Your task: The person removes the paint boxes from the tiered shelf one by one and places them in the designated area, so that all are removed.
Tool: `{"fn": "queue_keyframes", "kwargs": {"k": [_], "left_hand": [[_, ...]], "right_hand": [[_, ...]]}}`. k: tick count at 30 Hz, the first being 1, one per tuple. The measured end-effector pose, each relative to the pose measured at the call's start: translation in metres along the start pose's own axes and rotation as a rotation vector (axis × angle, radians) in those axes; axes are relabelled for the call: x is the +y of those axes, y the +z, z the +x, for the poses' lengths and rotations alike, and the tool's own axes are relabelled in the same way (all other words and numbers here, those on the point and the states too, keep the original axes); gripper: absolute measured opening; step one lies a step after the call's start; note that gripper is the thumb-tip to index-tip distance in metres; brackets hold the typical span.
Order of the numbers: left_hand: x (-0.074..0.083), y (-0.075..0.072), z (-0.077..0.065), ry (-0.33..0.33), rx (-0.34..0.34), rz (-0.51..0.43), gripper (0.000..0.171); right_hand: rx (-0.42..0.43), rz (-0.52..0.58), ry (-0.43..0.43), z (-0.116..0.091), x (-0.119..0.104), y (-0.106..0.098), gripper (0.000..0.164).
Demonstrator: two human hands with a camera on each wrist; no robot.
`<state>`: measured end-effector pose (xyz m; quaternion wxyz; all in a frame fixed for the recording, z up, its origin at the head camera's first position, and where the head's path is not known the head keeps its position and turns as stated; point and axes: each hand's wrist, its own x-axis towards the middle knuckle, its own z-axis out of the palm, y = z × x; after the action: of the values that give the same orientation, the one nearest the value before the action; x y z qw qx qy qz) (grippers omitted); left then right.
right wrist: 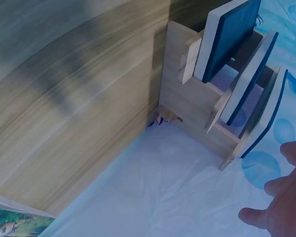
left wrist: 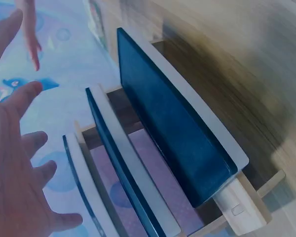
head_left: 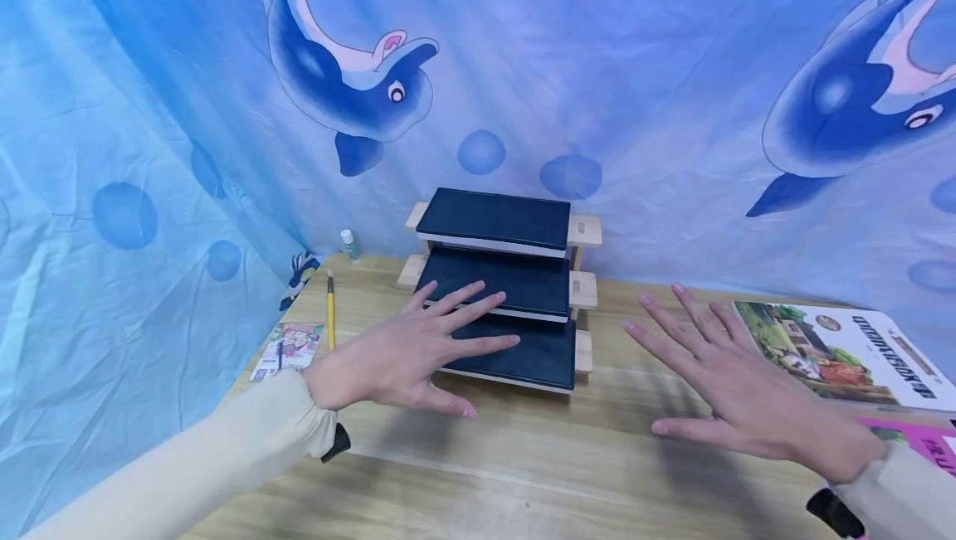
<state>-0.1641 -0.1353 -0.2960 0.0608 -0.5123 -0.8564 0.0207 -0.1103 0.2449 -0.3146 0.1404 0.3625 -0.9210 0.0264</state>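
A three-tier wooden stand with dark, pale-edged trays (head_left: 493, 218) stands at the back middle of the table. My left hand (head_left: 414, 349), fingers spread and straight, hovers in front of it and overlaps the lower two tiers in the head view. My right hand (head_left: 735, 391) is held up to the right of the stand, fingers also spread, palm down, nearest to a picture book (head_left: 844, 349). Neither hand holds anything. In the left wrist view the lowest tray (left wrist: 172, 118) shows its dark top; the right wrist view shows the stand's wooden side (right wrist: 187, 94).
On the wooden table (head_left: 478, 474), a yellow-handled brush (head_left: 331, 316), an illustrated card (head_left: 291, 347) and a small white-capped bottle (head_left: 348, 245) lie or stand at the left. A pink book (head_left: 922, 445) lies at the right edge. A blue dolphin-print curtain (head_left: 635, 67) hangs behind.
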Motion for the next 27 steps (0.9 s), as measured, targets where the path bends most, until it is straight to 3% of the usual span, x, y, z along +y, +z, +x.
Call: {"fn": "queue_keyframes", "kwargs": {"k": [5,11,16,23,25,27], "left_hand": [[-0.003,0.002,-0.012,-0.052,0.142,-0.114,0.060],[-0.016,0.018,-0.042,-0.291,0.273,-0.370,0.058],[-0.033,0.046,-0.057,-0.464,0.397,-0.545,0.052],[-0.054,0.100,-0.051,-0.731,0.711,-0.979,0.035],[-0.059,0.115,-0.048,-0.815,0.756,-1.052,0.038],[-0.063,0.126,-0.045,-0.896,0.758,-1.131,0.041]], "right_hand": [[0.020,0.091,0.057,-0.001,-0.001,-0.002,0.081],[0.262,0.250,0.080,0.015,0.002,-0.001,0.076],[0.474,0.347,0.196,0.041,0.008,0.004,0.073],[0.637,0.622,0.337,0.093,0.002,0.002,0.069],[0.662,0.658,0.369,0.109,0.005,0.006,0.072],[0.644,0.676,0.400,0.123,0.011,0.014,0.075]]}}
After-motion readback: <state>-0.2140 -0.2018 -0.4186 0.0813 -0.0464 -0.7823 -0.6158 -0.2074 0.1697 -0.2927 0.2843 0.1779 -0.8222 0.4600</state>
